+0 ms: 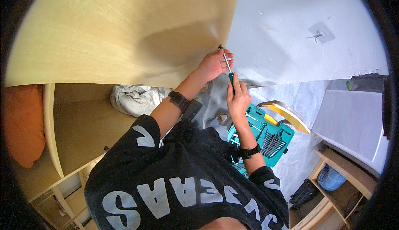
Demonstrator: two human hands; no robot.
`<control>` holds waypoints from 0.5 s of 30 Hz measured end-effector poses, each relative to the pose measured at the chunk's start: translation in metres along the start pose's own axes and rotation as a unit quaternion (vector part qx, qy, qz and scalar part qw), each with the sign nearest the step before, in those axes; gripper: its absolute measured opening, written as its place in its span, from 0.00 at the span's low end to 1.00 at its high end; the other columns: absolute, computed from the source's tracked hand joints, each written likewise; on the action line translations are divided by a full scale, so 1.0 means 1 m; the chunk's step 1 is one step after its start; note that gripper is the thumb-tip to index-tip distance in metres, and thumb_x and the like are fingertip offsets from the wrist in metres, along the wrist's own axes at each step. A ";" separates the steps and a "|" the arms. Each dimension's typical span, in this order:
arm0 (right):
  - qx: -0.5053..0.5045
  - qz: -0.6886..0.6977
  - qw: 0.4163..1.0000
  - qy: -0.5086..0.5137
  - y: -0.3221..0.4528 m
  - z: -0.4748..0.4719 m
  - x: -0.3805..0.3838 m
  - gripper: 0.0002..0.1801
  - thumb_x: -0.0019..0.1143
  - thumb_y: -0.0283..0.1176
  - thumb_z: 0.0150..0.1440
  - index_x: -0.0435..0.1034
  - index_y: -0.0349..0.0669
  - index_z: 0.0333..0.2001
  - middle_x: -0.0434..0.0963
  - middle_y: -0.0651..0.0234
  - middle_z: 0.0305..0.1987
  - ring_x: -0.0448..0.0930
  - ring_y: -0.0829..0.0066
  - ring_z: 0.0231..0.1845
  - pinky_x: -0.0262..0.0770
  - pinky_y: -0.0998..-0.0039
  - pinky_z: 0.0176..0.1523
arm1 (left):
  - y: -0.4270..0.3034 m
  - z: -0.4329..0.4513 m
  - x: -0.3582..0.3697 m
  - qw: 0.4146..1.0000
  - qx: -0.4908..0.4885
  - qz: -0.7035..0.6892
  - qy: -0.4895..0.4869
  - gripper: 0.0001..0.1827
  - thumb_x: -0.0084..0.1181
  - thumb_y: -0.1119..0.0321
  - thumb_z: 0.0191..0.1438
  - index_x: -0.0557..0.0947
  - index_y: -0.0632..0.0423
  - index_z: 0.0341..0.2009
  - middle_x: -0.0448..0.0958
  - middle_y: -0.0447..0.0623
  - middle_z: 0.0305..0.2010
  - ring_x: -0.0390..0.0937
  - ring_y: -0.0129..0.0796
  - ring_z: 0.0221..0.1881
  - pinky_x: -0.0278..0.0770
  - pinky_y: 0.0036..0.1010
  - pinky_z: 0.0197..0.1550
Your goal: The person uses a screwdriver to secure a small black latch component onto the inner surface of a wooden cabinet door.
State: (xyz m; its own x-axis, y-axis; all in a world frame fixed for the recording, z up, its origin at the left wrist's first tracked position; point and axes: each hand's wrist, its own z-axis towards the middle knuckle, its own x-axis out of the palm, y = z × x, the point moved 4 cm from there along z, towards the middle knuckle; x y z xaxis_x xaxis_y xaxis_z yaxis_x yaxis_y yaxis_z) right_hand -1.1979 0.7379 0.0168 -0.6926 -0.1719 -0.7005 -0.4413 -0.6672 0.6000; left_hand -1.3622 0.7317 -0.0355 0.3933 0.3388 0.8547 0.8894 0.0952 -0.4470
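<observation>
My right hand point(238, 97) is closed around the dark green handle of a screwdriver point(228, 62). The shaft points up and slightly left to a small dark fitting point(220, 46) near the edge of a pale wooden panel point(124, 33). Beside the shaft is my left hand point(216, 62), palm up, its thumb near the screwdriver's tip and its fingers spread behind the shaft. Whether the thumb or fingers press on the shaft is not clear. The tip is partly hidden at the fitting.
A whitish wall point(290, 33) with an adhesive hook point(321, 33) adjoins the panel. Below right, an open teal tool case point(288, 131) with wrenches lies on the marbled floor, near a yellow curved object point(286, 113). Left is a wooden shelf point(87, 114) with a white cloth bundle point(134, 100).
</observation>
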 end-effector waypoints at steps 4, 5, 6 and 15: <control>0.019 0.002 1.000 0.013 0.000 -0.001 -0.001 0.21 0.55 0.28 0.52 0.70 0.43 0.52 0.72 0.63 0.27 0.75 0.63 0.23 0.71 0.65 0.25 | 0.000 0.000 0.007 0.998 0.002 0.048 -0.038 0.15 0.46 0.58 0.60 0.71 0.57 0.42 0.73 0.55 0.47 0.71 0.44 0.46 0.71 0.41 0.51; 0.018 0.001 1.000 0.013 -0.001 -0.001 -0.001 0.21 0.55 0.28 0.52 0.70 0.43 0.52 0.72 0.63 0.27 0.75 0.63 0.23 0.71 0.65 0.25 | -0.001 -0.001 0.009 0.998 0.003 0.048 -0.037 0.15 0.46 0.58 0.60 0.71 0.57 0.42 0.73 0.55 0.47 0.71 0.44 0.46 0.71 0.41 0.51; 0.011 -0.013 1.000 0.007 0.001 0.000 -0.001 0.21 0.55 0.28 0.52 0.70 0.42 0.52 0.73 0.63 0.27 0.75 0.65 0.22 0.71 0.67 0.25 | -0.002 -0.001 0.010 0.999 0.001 0.043 -0.031 0.16 0.47 0.58 0.59 0.71 0.56 0.44 0.73 0.55 0.48 0.71 0.43 0.46 0.69 0.41 0.52; 0.179 0.196 0.962 0.071 -0.015 0.007 0.002 0.18 0.53 0.29 0.55 0.70 0.45 0.51 0.70 0.67 0.26 0.72 0.73 0.18 0.65 0.74 0.19 | -0.004 0.001 0.008 1.000 -0.007 -0.023 -0.010 0.14 0.45 0.62 0.60 0.71 0.59 0.43 0.71 0.60 0.51 0.69 0.49 0.52 0.68 0.44 0.56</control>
State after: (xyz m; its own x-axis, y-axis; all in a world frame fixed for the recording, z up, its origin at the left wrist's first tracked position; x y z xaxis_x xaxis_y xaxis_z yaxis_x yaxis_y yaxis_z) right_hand -1.1972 0.7525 0.0090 -0.7723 -0.4725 -0.4246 -0.3486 -0.2435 0.9051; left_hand -1.3633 0.7346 -0.0273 0.3466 0.3524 0.8693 0.9101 0.0979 -0.4026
